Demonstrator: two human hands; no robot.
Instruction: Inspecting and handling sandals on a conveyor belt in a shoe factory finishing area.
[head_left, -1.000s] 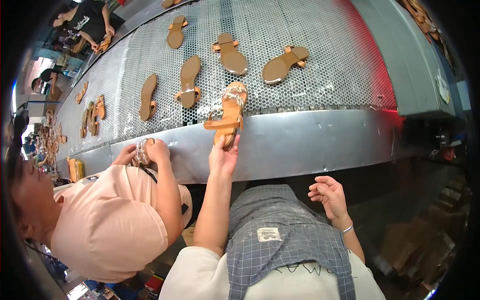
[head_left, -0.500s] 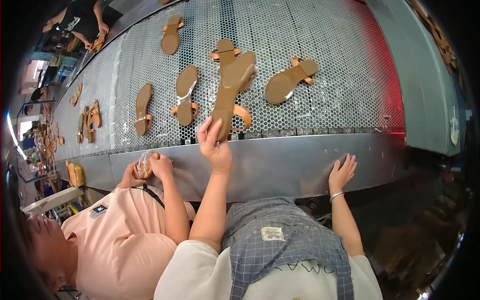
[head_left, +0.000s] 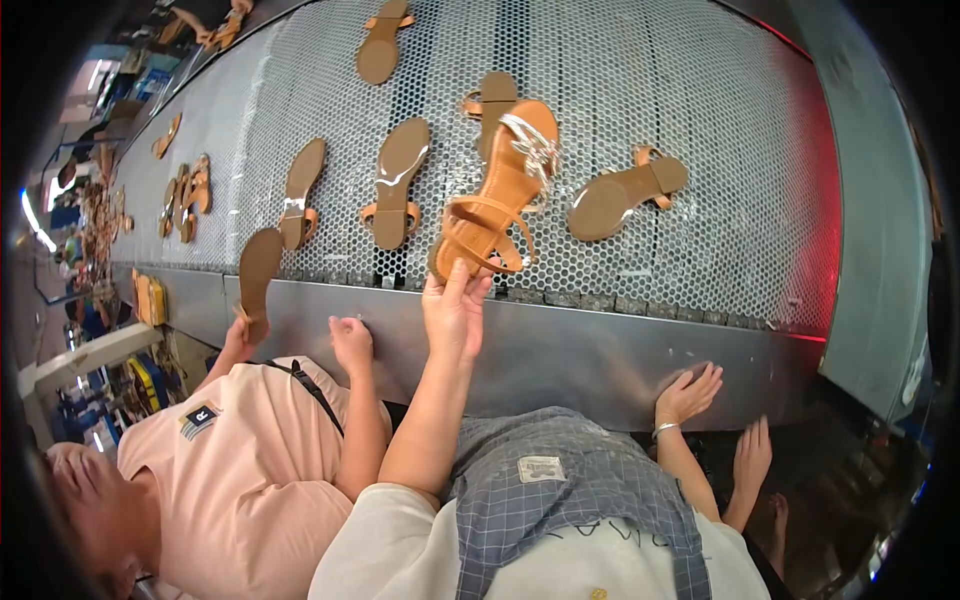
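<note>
My left hand (head_left: 455,310) grips a tan sandal (head_left: 487,212) by its heel, above the conveyor's near edge. The sandal's footbed faces me, with a looped tan ankle strap and silvery straps across the toe. Behind its toe lies another sandal, sole up (head_left: 497,95), partly hidden. My right hand (head_left: 690,395), a band on its wrist, has its fingers stretched out against the metal side panel (head_left: 570,350) and holds nothing. To the right of the held sandal, one more sandal (head_left: 605,207) lies sole up on the belt.
The perforated conveyor belt (head_left: 700,110) carries several more sandals, including one (head_left: 402,165) left of mine. A co-worker in a pink shirt (head_left: 240,470) sits at my left, holding a sandal (head_left: 258,270). A grey-green housing (head_left: 870,200) borders the belt's right. Another person's hand (head_left: 752,460) shows lower right.
The sandal in my left hand has turned from sole-showing to footbed-showing. The co-worker's sandal is now raised with its sole showing. Another person's hand has appeared at lower right.
</note>
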